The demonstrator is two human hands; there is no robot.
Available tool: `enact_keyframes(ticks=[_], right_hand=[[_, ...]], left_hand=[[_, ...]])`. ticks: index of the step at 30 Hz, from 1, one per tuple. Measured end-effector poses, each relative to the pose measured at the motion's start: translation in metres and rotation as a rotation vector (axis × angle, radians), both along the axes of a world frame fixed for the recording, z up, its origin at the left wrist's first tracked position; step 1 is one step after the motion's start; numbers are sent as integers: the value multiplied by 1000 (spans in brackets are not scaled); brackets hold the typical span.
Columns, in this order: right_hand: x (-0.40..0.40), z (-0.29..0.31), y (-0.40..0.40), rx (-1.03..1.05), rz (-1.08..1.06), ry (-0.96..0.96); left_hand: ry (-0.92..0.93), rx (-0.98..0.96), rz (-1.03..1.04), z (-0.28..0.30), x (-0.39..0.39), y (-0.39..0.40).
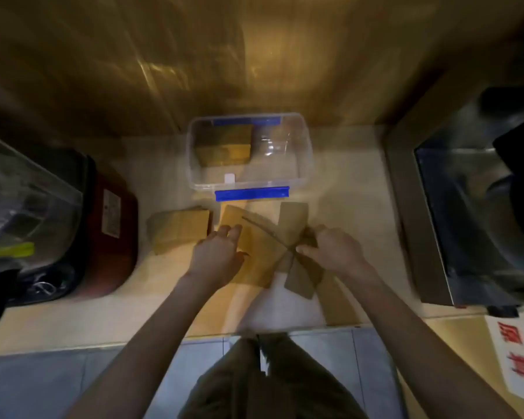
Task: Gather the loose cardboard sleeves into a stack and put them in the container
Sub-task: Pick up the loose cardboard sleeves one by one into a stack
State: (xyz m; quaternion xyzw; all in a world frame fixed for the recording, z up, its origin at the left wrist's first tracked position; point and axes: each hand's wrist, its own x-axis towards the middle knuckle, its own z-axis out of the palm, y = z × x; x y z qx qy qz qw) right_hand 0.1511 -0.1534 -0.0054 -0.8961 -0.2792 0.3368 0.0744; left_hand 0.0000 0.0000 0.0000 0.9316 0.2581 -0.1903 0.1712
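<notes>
A white sign (515, 358) at lower right carries red characters, blurred and unreadable. A white label (111, 217) on the dark red appliance (115, 237) at left is also illegible.

The work surface is a pale beige countertop (345, 189) backed by a glossy brown wall (254, 55); a stainless steel sink (466, 207) lies at right, grey floor tiles (43, 385) below.

The clear plastic container with blue clips (304, 164) stands at the wall and holds a stack of brown cardboard sleeves (224, 143). Loose flat cardboard sleeves (257, 252) lie fanned just in front of it; a separate pile (179, 229) lies to their left.

The left hand (217, 255) rests on the loose sleeves, fingers spread apart. The right hand (333, 251) pinches a sleeve edge between thumb and fingers.
</notes>
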Motion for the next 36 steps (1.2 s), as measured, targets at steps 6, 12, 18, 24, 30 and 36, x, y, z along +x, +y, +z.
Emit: enact_keyframes(ticks=[6,12,18,24,30,36], right_hand=[[-45,-27,-19,82,-434,-20],[-70,-45,-24,124,-509,-113],[-73,-51,-21,78,-471,-162],[-62,-31,-18,187,-608,-65],[-59,10,-2,513,-510,53],[-79,18,16,497,-155,213]], left_hand=[[-95,-59,93,-38,-28,-36],[-109,-15,46,-69,-42,-55],[-99,-102,122,-79,-46,-69],[-277,-297,440,-57,-33,-70],[-474,-1206,969,-21,-14,-61],[-718,-1795,1094,-20,-19,-53]])
